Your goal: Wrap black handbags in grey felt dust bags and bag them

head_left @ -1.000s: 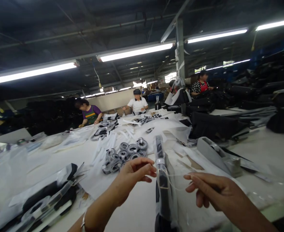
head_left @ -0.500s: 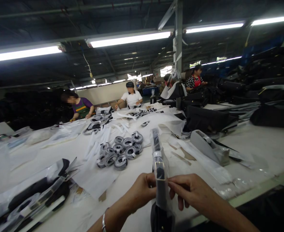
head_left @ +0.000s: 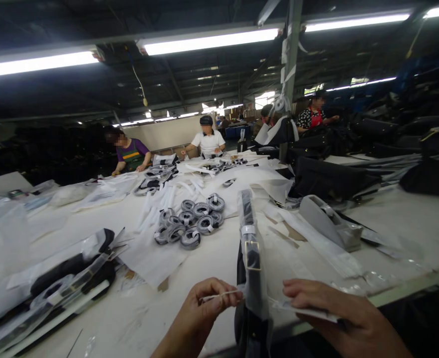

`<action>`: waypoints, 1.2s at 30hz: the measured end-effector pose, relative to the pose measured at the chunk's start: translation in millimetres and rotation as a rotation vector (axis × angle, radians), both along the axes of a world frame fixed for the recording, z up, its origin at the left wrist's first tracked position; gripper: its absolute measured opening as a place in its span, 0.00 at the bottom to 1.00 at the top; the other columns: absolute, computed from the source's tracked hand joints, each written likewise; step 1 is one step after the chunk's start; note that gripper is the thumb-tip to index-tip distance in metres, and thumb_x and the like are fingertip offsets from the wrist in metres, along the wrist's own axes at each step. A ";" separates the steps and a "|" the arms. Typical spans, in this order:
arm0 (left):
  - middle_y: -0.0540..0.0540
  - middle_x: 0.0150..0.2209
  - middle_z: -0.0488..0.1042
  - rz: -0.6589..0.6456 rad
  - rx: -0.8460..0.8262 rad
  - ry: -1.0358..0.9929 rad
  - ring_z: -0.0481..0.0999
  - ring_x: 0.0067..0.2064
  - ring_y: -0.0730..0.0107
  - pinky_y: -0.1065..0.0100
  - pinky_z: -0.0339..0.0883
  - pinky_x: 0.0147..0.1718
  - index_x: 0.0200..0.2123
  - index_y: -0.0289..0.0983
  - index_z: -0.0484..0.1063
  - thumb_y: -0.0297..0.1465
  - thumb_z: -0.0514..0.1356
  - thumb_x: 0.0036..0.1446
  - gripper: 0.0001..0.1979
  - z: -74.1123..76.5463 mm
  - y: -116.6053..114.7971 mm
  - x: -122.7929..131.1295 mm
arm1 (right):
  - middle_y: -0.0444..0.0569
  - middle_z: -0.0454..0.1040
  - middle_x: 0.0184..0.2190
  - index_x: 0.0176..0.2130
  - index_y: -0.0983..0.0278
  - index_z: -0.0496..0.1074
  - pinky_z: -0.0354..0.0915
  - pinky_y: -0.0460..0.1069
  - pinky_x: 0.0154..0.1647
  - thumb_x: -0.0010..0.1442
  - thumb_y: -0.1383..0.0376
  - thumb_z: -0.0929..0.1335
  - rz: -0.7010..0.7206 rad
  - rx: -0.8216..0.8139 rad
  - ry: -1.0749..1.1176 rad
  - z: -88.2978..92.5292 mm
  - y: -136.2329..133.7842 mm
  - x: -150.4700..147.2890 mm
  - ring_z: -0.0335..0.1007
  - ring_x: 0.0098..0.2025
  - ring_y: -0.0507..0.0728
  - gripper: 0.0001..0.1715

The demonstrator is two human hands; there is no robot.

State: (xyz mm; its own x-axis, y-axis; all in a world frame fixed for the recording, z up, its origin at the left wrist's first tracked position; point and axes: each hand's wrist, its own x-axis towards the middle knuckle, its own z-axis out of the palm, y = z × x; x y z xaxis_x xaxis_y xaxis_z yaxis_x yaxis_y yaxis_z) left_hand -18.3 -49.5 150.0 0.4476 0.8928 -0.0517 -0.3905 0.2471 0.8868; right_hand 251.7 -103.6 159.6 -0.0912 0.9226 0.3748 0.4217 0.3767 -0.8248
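Upright in front of me stands a black bag with a strap wrapped in clear plastic and a gold buckle on it. On its left side my left hand pinches a thin white string between thumb and fingers. My right hand, to the right of the bag, holds a flat white tag under its fingers. More string shows between the bag and the tag; whether it is one piece with the left string is hidden behind the strap.
Coiled, wrapped straps lie beyond the bag. Wrapped black bag parts lie at left, a grey wrapped piece at right. Black bags are stacked farther back. Co-workers sit across the table.
My hands have parted from the strap below the buckle. The left now shows a string drawn out to the left, the right a white tag. The view has shifted slightly.
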 end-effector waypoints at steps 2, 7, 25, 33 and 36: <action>0.43 0.34 0.80 0.003 0.026 -0.050 0.77 0.41 0.62 0.63 0.67 0.49 0.30 0.36 0.81 0.41 0.72 0.48 0.14 4.0 -3.6 7.6 | 0.48 0.83 0.39 0.33 0.56 0.81 0.71 0.54 0.57 0.58 0.59 0.75 0.034 0.065 0.122 1.3 2.0 -6.2 0.80 0.45 0.63 0.03; 0.47 0.24 0.77 -0.006 0.082 0.071 0.68 0.22 0.77 0.76 0.60 0.22 0.42 0.38 0.82 0.42 0.70 0.53 0.17 9.2 -0.5 20.8 | 0.46 0.81 0.33 0.35 0.58 0.75 0.75 0.48 0.43 0.68 0.56 0.67 0.184 0.026 0.237 13.2 13.4 -35.7 0.80 0.38 0.57 0.13; 0.48 0.38 0.81 0.296 0.748 0.390 0.80 0.39 0.68 0.72 0.73 0.41 0.41 0.41 0.81 0.22 0.69 0.50 0.14 17.8 5.0 41.0 | 0.41 0.76 0.21 0.70 0.60 0.50 0.67 0.48 0.18 0.61 0.74 0.59 -0.056 0.476 -0.771 23.6 38.3 -56.0 0.73 0.19 0.58 0.41; 0.45 0.35 0.77 0.543 1.250 0.607 0.79 0.34 0.73 0.78 0.74 0.33 0.49 0.39 0.76 0.21 0.63 0.59 0.15 -2.1 -17.3 30.2 | 0.44 0.81 0.43 0.63 0.55 0.64 0.72 0.46 0.48 0.65 0.61 0.67 -0.038 0.055 -0.320 14.0 31.5 -40.9 0.79 0.45 0.55 0.27; 0.50 0.30 0.75 0.716 1.163 0.595 0.75 0.27 0.76 0.78 0.71 0.27 0.44 0.40 0.76 0.21 0.64 0.58 0.12 -13.4 -34.2 34.2 | 0.43 0.81 0.34 0.48 0.57 0.73 0.71 0.45 0.39 0.66 0.50 0.65 -0.179 -0.074 -0.189 9.0 29.7 -39.3 0.79 0.37 0.55 0.17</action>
